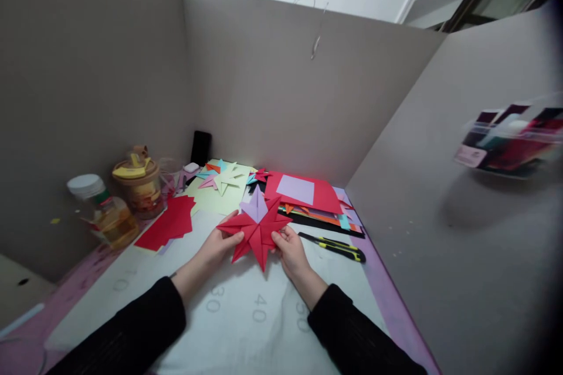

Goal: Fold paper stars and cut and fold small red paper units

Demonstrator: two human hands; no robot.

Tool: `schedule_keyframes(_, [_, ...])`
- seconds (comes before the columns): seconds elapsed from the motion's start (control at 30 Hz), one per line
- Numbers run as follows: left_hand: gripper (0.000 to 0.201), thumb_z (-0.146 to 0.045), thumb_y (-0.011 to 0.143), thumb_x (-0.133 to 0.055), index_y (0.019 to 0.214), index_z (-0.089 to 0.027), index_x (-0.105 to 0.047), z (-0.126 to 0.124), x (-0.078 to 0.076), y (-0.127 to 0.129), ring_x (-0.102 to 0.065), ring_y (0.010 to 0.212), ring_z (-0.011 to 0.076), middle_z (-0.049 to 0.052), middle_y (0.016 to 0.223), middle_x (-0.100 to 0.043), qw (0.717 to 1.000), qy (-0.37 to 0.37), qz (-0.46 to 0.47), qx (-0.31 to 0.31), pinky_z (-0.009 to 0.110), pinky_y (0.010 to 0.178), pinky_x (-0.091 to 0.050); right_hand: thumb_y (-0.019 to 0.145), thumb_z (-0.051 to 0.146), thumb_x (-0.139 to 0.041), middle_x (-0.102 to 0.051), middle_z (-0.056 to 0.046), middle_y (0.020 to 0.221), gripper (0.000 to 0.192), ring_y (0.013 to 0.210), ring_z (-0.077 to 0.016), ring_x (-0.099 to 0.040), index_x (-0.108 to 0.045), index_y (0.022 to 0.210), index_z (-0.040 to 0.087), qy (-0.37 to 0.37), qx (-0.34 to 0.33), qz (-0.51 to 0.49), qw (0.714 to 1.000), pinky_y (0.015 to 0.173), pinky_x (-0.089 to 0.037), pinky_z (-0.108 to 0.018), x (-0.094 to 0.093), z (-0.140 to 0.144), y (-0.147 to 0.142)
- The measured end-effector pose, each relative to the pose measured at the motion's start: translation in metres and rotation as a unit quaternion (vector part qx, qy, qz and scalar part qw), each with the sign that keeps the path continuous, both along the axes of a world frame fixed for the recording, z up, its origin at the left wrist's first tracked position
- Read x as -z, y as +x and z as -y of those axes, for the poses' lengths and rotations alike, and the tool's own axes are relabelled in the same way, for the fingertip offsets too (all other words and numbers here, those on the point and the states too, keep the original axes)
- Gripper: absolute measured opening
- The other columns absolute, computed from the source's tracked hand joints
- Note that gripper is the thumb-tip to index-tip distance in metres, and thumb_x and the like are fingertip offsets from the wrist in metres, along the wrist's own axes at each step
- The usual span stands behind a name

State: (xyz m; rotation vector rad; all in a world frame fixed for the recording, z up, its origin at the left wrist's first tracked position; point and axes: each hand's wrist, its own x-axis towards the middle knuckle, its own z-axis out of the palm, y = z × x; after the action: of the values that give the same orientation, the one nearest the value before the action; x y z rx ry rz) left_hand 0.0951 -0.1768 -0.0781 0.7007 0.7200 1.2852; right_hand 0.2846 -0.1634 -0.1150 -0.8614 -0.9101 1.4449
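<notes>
A folded paper star [257, 229], mostly red with one lilac point at its far side, is held between my two hands above the white mat. My left hand [222, 241] pinches its left side, thumb on top and fingers partly hidden underneath. On the right side, my right hand [289, 247] grips it the same way. Beyond the star lie a red sheet with a lilac square [295, 189] on it and several finished paper stars [226, 179] on pale yellow paper. Two yellow-and-black utility knives [338, 247] rest to the right of my right hand.
Red paper sheets [169, 222] lie at the left, beside a bottle with a white cap [105, 214] and a lidded cup [139, 184]. A black phone [201, 148] leans at the back. Grey partitions [285, 82] enclose the table; a pouch [512, 140] hangs on the right one.
</notes>
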Motion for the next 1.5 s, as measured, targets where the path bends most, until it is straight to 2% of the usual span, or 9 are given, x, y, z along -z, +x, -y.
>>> schedule_keyframes(0.3, [0.049,-0.025,0.068,-0.076,0.113,-0.010,-0.062,-0.002,0.012,0.004,-0.063,0.105,0.0315,0.017,0.113,-0.067,0.996,0.024,-0.082,0.022,0.042,0.094,-0.047,0.066,0.033,-0.078,-0.069,-0.004,0.078,0.036,0.057,-0.0124,-0.059,-0.065,0.093,0.015,0.000,-0.101,-0.019,0.995,0.053,-0.048,-0.024,0.002,0.006,-0.001])
schedule_keyframes(0.43, [0.083,-0.036,0.075,-0.069,0.144,-0.019,-0.027,0.001,0.006,-0.008,-0.050,0.122,0.0325,0.020,0.138,-0.047,0.964,0.074,-0.234,-0.100,0.050,0.101,-0.039,0.063,0.032,-0.080,-0.068,-0.004,0.073,0.033,0.054,-0.0116,-0.057,-0.068,0.086,0.013,-0.027,-0.132,-0.025,0.991,0.055,-0.048,-0.025,-0.004,0.006,-0.001])
schedule_keyframes(0.53, [0.092,-0.041,0.078,-0.063,0.149,-0.022,-0.008,0.011,-0.004,-0.016,-0.021,0.140,0.0325,0.019,0.152,-0.022,0.807,0.247,-0.474,-0.250,0.055,0.110,-0.019,0.062,0.032,-0.080,-0.070,-0.005,0.079,0.033,0.060,-0.0134,-0.060,-0.069,0.088,0.015,-0.031,-0.079,-0.045,0.995,0.056,-0.049,-0.025,-0.005,0.004,0.000])
schedule_keyframes(0.67, [0.097,-0.044,0.069,-0.070,0.147,-0.019,-0.020,0.022,-0.013,-0.007,-0.004,0.141,0.0383,0.018,0.151,-0.025,0.540,0.421,-0.728,-0.037,0.062,0.109,-0.002,0.064,0.030,-0.079,-0.071,-0.005,0.087,0.033,0.062,-0.0135,-0.060,-0.069,0.092,0.016,-0.007,-0.062,-0.062,0.996,0.056,-0.048,-0.025,-0.005,0.003,0.001])
schedule_keyframes(0.8, [0.104,-0.046,0.066,-0.069,0.148,-0.015,-0.015,0.023,-0.012,0.006,-0.002,0.142,0.0359,0.017,0.153,-0.018,0.468,0.389,-0.791,0.066,0.061,0.109,0.001,0.064,0.029,-0.079,-0.071,-0.005,0.089,0.038,0.063,-0.0143,-0.061,-0.067,0.098,0.017,0.009,-0.088,-0.064,0.994,0.055,-0.047,-0.024,-0.007,0.005,0.002])
schedule_keyframes(0.9, [0.111,-0.050,0.064,-0.070,0.149,-0.011,-0.010,0.024,-0.009,0.010,-0.002,0.142,0.0343,0.019,0.154,-0.011,0.527,0.375,-0.759,0.078,0.056,0.111,-0.003,0.065,0.032,-0.078,-0.072,-0.006,0.092,0.039,0.071,-0.0182,-0.064,-0.067,0.100,0.018,0.037,-0.096,-0.033,0.994,0.063,-0.050,-0.029,-0.010,0.008,-0.001])
schedule_keyframes(1.07, [0.110,-0.044,0.059,-0.079,0.148,-0.013,-0.021,0.028,-0.004,0.016,-0.007,0.142,0.0361,0.019,0.154,-0.009,0.740,0.346,-0.573,0.058,0.050,0.114,-0.009,0.076,0.050,-0.067,-0.063,-0.007,0.120,0.047,0.112,-0.0262,-0.057,-0.063,0.116,0.025,0.146,-0.093,0.050,0.984,0.098,-0.041,-0.043,-0.027,0.021,-0.004])
schedule_keyframes(1.23, [0.085,-0.028,0.055,-0.084,0.132,-0.018,-0.051,0.034,-0.008,0.019,-0.032,0.135,0.0352,0.014,0.140,-0.046,0.923,0.236,-0.305,0.000,0.044,0.112,-0.025,0.081,0.075,-0.028,-0.036,-0.010,0.147,0.078,0.135,-0.0299,-0.031,-0.038,0.141,0.026,0.315,-0.162,0.230,0.907,0.109,-0.026,-0.048,-0.047,0.036,0.001])
schedule_keyframes(1.5, [0.030,-0.030,0.069,-0.075,0.095,-0.015,-0.070,0.035,-0.010,0.016,-0.061,0.108,0.0287,0.009,0.104,-0.072,0.995,0.014,-0.032,-0.096,0.039,0.098,-0.046,0.079,0.044,-0.063,-0.037,-0.010,0.147,0.069,0.125,-0.0318,-0.036,-0.039,0.141,0.023,0.432,-0.117,0.495,0.745,0.104,-0.031,-0.050,-0.071,0.056,-0.006])
